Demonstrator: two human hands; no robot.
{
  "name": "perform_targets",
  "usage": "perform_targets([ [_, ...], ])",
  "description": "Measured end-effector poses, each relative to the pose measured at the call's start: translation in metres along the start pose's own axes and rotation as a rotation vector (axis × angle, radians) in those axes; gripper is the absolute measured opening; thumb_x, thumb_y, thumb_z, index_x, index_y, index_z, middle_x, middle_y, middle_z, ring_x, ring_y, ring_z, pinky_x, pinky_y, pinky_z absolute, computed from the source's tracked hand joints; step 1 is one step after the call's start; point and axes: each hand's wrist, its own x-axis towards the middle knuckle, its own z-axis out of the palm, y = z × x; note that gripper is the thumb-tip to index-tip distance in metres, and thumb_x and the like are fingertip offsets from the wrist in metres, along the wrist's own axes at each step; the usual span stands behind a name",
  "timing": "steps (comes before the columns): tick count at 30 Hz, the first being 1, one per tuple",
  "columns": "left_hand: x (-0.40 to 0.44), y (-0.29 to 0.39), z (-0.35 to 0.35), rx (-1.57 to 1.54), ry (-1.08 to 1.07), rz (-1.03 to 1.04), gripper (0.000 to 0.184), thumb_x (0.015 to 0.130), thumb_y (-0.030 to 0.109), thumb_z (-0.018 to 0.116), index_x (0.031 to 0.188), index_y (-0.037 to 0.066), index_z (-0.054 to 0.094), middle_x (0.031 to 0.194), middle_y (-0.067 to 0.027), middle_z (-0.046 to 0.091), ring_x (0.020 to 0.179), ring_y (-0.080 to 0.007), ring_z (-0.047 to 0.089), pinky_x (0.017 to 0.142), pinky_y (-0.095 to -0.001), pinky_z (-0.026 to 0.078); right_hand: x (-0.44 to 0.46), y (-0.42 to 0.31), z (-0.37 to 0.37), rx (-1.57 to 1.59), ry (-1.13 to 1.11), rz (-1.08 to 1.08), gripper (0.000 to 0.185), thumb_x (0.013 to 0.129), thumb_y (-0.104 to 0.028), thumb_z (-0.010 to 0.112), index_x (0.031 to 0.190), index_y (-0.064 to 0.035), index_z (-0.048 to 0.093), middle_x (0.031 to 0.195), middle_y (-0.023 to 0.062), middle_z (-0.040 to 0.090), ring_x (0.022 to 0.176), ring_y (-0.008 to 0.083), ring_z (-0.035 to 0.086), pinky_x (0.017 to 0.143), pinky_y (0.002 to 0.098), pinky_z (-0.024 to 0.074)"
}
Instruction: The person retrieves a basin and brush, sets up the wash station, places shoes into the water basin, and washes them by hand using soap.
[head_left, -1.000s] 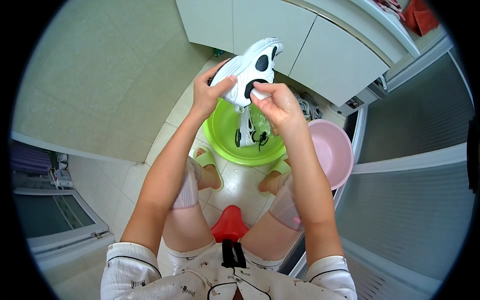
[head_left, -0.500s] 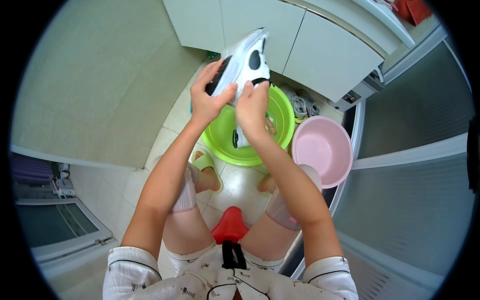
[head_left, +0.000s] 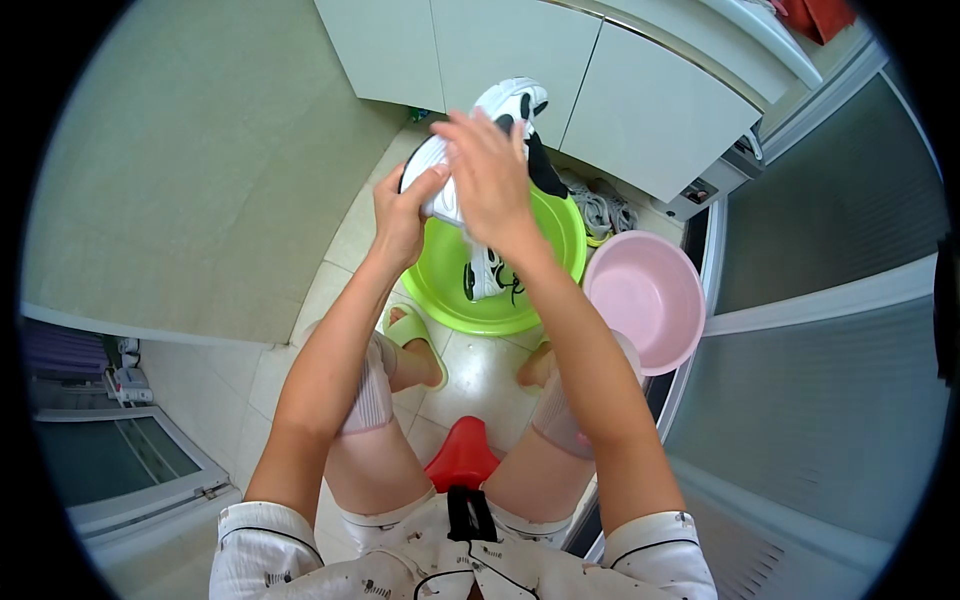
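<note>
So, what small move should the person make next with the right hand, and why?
Perhaps rub the right hand along the white sports shoe with black patches: that hand lies across it in this view, and the left hand grips the shoe by the round light-green plastic basin, so it seems steady.

Short white sleeves (head_left: 264, 532), dark-piped and patterned; pale ribbed leg coverings (head_left: 368, 403); light-green slippers (head_left: 406, 329); black strap (head_left: 470, 515)

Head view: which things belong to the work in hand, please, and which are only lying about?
Apparently in use:
- white-and-black shoe, gripped by the left hand, right hand over it
- green basin, with another shoe inside

Apparently lying about:
- pink basin
- grey shoes by the cabinet
</note>
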Motion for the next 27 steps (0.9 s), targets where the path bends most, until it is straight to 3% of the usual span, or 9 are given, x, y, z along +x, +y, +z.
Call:
perform_targets([
  [2,-0.005,0.004,0.006,-0.081,-0.025,-0.034,0.040,0.085,0.018,0.071,0.115,-0.007,0.062,0.100,-0.0085,0.068,0.084,-0.0129,0.064,0.075,-0.0274,0.051,0.012,0.025,-0.006,0.015,0.001,0.168,0.031,0.100,-0.020,0.044,0.117,-0.0055,0.065,0.135,0.0138,0.058,0.133,0.0365,0.045,0.113,0.0659,0.0180],
  [5,-0.009,0.004,0.016,-0.176,-0.028,-0.068,0.041,0.087,0.020,0.069,0.116,-0.008,0.061,0.102,-0.0090,0.068,0.086,-0.0144,0.065,0.077,-0.0284,0.053,0.007,0.026,0.013,0.169,0.225,0.230,0.033,0.102,-0.023,0.043,0.117,-0.0052,0.066,0.136,0.0127,0.058,0.140,0.0382,0.036,0.117,0.0594,0.0129],
  [8,-0.008,0.004,0.004,-0.149,-0.012,-0.085,0.039,0.089,0.020,0.066,0.115,-0.008,0.060,0.101,-0.0092,0.068,0.087,-0.0155,0.066,0.077,-0.0291,0.053,0.002,0.007,0.000,0.309,-0.026,0.139,0.034,0.103,-0.024,0.042,0.118,-0.0063,0.067,0.135,0.0127,0.058,0.142,0.0395,0.034,0.118,0.0574,0.0115],
  [13,-0.009,0.016,0.002,-0.152,-0.107,-0.148,0.043,0.088,0.020,0.065,0.118,-0.010,0.057,0.104,-0.0120,0.067,0.088,-0.0171,0.066,0.079,-0.0304,0.054,0.009,0.014,-0.009,0.152,-0.118,-0.001,0.033,0.101,-0.026,0.043,0.113,-0.0093,0.069,0.128,0.0117,0.063,0.131,0.0366,0.047,0.117,0.0591,0.0149],
  [15,-0.011,0.014,0.006,-0.150,-0.148,-0.167,0.045,0.087,0.019,0.065,0.120,-0.011,0.056,0.106,-0.0133,0.066,0.089,-0.0176,0.066,0.080,-0.0304,0.054,0.012,0.031,-0.011,-0.031,0.113,0.083,0.032,0.100,-0.023,0.042,0.105,-0.0056,0.069,0.124,0.0160,0.064,0.125,0.0392,0.051,0.116,0.0586,0.0187],
  [17,-0.013,0.015,0.011,-0.156,-0.177,-0.161,0.047,0.086,0.018,0.065,0.120,-0.012,0.056,0.107,-0.0142,0.066,0.090,-0.0175,0.066,0.080,-0.0301,0.054,0.010,0.038,-0.007,-0.040,0.351,0.213,0.033,0.100,-0.021,0.042,0.114,-0.0014,0.064,0.138,0.0230,0.052,0.136,0.0414,0.039,0.117,0.0571,0.0156],
  [20,-0.014,0.012,0.013,-0.121,-0.192,-0.137,0.045,0.085,0.018,0.067,0.118,-0.011,0.057,0.106,-0.0128,0.066,0.089,-0.0156,0.065,0.079,-0.0286,0.053,0.009,0.032,-0.002,0.108,0.406,0.453,0.040,0.100,-0.018,0.043,0.134,0.0025,0.051,0.155,0.0267,0.028,0.148,0.0421,0.017,0.120,0.0528,0.0101],
  [23,-0.012,0.004,0.010,-0.033,-0.151,-0.087,0.043,0.085,0.019,0.068,0.116,-0.010,0.059,0.104,-0.0113,0.066,0.088,-0.0138,0.063,0.077,-0.0273,0.051,0.003,0.012,0.005,0.457,0.246,0.570,0.053,0.100,-0.016,0.043,0.148,0.0030,0.032,0.163,0.0224,0.010,0.151,0.0389,-0.001,0.121,0.0479,0.0055],
  [27,-0.010,0.007,0.011,-0.013,-0.091,-0.046,0.041,0.085,0.019,0.068,0.114,-0.008,0.060,0.102,-0.0099,0.066,0.086,-0.0133,0.063,0.077,-0.0276,0.050,-0.008,-0.002,0.001,0.649,0.066,0.598,0.053,0.101,-0.015,0.044,0.150,0.0015,0.031,0.163,0.0233,0.005,0.151,0.0403,0.000,0.122,0.0436,0.0079],
])
